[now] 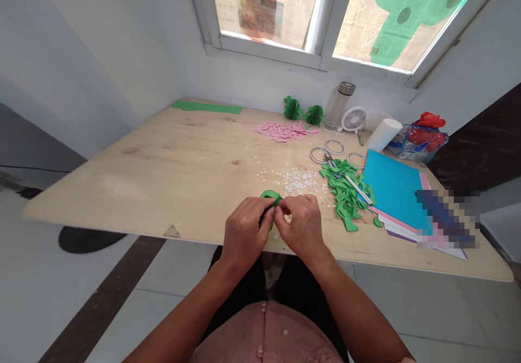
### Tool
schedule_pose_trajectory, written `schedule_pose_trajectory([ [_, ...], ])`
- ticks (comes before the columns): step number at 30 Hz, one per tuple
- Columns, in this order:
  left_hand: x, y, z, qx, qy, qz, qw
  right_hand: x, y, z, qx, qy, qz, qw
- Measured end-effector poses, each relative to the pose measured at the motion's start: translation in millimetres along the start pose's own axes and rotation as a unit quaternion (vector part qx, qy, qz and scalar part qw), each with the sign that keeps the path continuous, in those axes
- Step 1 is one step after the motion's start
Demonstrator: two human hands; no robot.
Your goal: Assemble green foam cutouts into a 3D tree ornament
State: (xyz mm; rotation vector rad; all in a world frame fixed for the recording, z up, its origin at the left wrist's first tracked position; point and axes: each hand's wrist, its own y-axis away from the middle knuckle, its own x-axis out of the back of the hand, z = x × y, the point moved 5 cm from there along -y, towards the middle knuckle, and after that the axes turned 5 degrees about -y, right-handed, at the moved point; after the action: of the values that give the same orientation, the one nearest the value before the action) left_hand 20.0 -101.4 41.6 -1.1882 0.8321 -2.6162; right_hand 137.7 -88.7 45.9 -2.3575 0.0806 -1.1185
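Note:
Near the table's front edge, my left hand is closed around a piece of green paper, which looks curved or layered. My right hand pinches at the right side of this paper, its fingertips meeting those of my left hand. Whatever lies between the right fingertips is too small to make out. Small white paper bits are scattered on the table just beyond my hands. To the right lies a heap of green paper scraps, with scissors and a white pen-like stick on it.
On the wooden table are pink paper cutouts, two green paper shapes, a green strip, tape rolls, a bottle, a small fan, a white roll, a clear bag and coloured sheets.

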Motion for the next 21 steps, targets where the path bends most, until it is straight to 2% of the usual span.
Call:
schedule_pose_trajectory([
  [3,0.0,-0.3,-1.6,0.02,0.017,0.0,1.0,-0.8,-0.8,0.2,-0.007,-0.006,0.018,1.0],
  [6,-1.7,-1.8,-11.3,0.099,0.102,-0.024,0.99,-1.4,-2.4,1.1,-0.021,-0.041,0.023,0.999],
  [8,-5.2,-2.4,-19.4,0.169,0.187,-0.053,0.966,-1.0,-3.7,2.7,-0.036,-0.072,0.017,0.997],
  [13,-12.1,-1.5,-32.0,0.311,0.355,-0.095,0.876,7.0,-3.5,18.6,-0.092,-0.17,0.004,0.981],
  [17,-13.2,-0.8,-35.7,0.362,0.408,-0.104,0.832,16.3,3.4,45.7,-0.142,-0.191,0.021,0.971],
  [21,-15.4,-0.6,-37.1,0.387,0.444,-0.115,0.8,19.7,10.8,63.6,-0.143,-0.142,0.029,0.979],
])
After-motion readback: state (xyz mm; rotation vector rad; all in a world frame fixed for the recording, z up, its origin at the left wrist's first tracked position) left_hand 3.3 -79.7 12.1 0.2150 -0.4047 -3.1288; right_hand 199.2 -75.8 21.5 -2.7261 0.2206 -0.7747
